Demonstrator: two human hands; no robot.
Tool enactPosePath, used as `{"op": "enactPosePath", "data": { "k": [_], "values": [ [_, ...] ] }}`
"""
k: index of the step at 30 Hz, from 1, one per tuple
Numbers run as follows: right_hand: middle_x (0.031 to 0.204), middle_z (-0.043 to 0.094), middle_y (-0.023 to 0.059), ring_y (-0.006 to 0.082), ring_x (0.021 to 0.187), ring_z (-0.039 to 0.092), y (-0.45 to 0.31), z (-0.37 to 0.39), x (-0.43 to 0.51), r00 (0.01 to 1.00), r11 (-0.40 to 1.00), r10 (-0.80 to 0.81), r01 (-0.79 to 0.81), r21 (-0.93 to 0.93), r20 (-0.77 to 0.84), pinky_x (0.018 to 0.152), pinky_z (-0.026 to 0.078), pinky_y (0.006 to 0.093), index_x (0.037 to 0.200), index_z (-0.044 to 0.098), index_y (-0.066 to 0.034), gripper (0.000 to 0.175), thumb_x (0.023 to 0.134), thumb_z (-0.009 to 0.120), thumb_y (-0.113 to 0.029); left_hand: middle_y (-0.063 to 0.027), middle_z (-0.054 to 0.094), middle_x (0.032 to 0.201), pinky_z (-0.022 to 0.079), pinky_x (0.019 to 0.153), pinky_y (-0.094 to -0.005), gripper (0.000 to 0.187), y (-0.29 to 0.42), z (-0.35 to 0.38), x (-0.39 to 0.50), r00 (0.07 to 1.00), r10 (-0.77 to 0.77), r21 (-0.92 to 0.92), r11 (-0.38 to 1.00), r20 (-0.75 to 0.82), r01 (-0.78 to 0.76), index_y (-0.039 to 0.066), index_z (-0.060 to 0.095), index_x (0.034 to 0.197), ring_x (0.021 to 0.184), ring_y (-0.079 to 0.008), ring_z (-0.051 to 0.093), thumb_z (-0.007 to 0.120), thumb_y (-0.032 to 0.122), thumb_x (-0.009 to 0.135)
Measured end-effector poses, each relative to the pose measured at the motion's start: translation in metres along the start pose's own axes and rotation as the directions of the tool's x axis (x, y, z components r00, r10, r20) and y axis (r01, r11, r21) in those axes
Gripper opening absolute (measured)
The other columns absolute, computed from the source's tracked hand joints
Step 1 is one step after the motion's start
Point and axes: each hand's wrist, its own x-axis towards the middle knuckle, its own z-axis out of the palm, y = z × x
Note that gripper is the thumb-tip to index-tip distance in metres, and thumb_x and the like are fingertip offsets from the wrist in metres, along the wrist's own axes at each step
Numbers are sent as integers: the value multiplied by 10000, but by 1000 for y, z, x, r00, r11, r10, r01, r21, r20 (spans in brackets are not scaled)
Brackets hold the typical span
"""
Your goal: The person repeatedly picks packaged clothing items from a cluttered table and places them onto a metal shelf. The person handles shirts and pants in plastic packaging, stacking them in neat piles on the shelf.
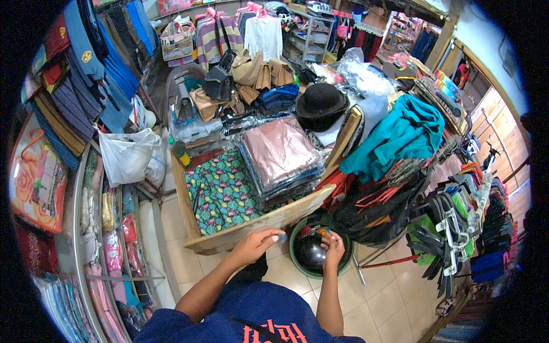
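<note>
My left hand (258,245) is over the front wooden edge of a display box (274,221), its fingers stretched to the right. A small blurred bluish spot is at its fingertips; I cannot tell whether it is held. My right hand (334,248) has curled fingers and hangs over a round green bin (296,257). Inside the bin are a glossy black plastic surface (309,254) and some coloured scraps. An orange-brown scrap (323,231) shows by the right fingertips, and whether they grip it is unclear.
In the box lie a patterned cloth (223,193) and a stack of bagged pink garments (279,150). A teal garment (399,133) drapes over the right side. Clothes hangers (450,231) crowd the right, with a metal rod (359,270) near the bin. At left stands a glass display case (81,201).
</note>
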Motion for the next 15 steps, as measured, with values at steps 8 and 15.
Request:
{"op": "enactPosePath", "data": {
  "k": [8,15],
  "values": [
    [1085,697,121,154,853,674,-106,110,99,967,962,-251,244,-123,-46,700,548,270,1202,604,6,256,1060,531,-194,-115,704,1129,507,920,-339,284,-41,-73,87,955,-75,-129,991,-286,39,21,685,1184,1039,-227,678,535,209,1034],
    [1073,702,112,142,850,676,-141,153,139,953,933,-304,301,-195,17,723,551,275,1183,617,13,243,1061,523,-175,-62,689,1214,495,879,-306,312,-89,-101,122,874,-394,-464,854,-285,234,54,658,1239,1038,-167,658,523,264,1052]
  ]
}}
